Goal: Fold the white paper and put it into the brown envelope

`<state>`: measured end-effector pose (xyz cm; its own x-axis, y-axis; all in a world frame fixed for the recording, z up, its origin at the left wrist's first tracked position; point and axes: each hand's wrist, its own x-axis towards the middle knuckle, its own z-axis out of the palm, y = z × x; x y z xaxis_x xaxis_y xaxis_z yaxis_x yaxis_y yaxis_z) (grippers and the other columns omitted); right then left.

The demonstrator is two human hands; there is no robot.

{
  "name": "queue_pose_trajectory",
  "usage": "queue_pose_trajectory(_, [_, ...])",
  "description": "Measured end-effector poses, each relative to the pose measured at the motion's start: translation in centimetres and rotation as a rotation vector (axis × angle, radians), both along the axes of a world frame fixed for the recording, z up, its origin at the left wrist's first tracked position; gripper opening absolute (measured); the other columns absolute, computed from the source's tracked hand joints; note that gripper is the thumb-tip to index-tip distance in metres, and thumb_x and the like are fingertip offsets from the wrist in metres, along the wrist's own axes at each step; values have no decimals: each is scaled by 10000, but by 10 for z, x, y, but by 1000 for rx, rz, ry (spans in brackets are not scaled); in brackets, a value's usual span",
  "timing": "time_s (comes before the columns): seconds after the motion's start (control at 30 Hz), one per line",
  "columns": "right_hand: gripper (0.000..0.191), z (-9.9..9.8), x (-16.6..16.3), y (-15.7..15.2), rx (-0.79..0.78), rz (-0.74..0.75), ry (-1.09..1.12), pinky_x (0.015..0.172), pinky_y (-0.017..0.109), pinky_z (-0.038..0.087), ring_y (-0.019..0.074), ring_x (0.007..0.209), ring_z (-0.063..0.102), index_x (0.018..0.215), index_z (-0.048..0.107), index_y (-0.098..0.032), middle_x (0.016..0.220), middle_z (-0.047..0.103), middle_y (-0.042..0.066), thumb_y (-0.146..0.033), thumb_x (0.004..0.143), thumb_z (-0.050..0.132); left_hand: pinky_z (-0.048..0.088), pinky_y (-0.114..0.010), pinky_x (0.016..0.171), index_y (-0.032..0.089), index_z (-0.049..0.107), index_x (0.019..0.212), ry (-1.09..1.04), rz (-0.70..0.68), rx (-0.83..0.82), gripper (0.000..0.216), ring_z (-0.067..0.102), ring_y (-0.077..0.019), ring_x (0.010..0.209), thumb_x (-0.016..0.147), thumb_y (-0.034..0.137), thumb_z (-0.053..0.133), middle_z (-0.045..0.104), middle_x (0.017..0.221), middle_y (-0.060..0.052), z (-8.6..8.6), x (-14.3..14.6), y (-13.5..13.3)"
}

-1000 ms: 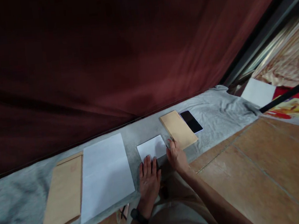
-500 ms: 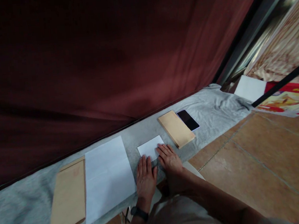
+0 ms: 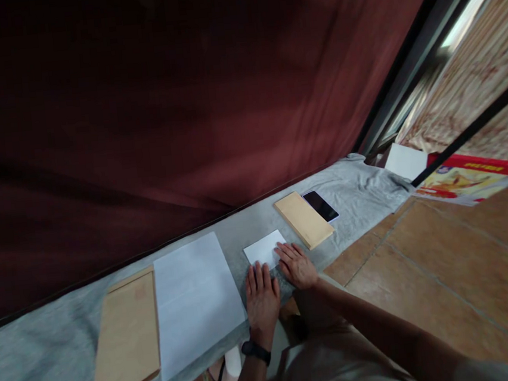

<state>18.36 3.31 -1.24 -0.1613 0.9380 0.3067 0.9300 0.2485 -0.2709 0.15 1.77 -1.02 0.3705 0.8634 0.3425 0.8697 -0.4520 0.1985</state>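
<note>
A small white folded-looking sheet of paper lies on the grey cloth in front of me. My left hand rests flat with its fingertips on the near left edge of that paper. On the near right part of it, my right hand lies with fingers stretched out and slightly spread. To the left is a large white sheet of paper, close to my left wrist, which wears a dark watch. Right of the small paper sits a stack of small brown envelopes.
Large brown envelopes lie at the far left. A dark-screened phone is beside the small envelopes. Grey cloth covers the narrow surface, with a dark red curtain behind it. Tiled floor extends to the right.
The view has shifted slightly, so the things on the cloth appear a little farther right. Both hands stay flat on the small paper, in nearly the same pose.
</note>
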Motion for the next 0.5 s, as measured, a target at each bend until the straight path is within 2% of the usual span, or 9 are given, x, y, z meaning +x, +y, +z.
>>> queue_pose_trajectory(0.3, [458, 1, -3, -2, 4, 0, -32, 1216, 479, 310, 239, 1438, 451, 1464, 519, -138, 1530, 509, 139, -275, 1045, 392, 390, -542, 1168, 97, 583, 1406, -36, 5, -2, 468, 402, -371, 1460, 979, 260, 481, 520, 1509, -184, 5, 0, -3])
queue_pose_trajectory(0.5, [453, 7, -6, -4, 3, -31, -13, 1221, 465, 312, 221, 1435, 456, 1487, 499, -180, 1545, 498, 103, -262, 1053, 394, 396, -556, 1164, 87, 557, 1428, -54, -7, -12, 484, 382, -360, 1474, 983, 250, 461, 493, 1524, -203, 3, 0, -2])
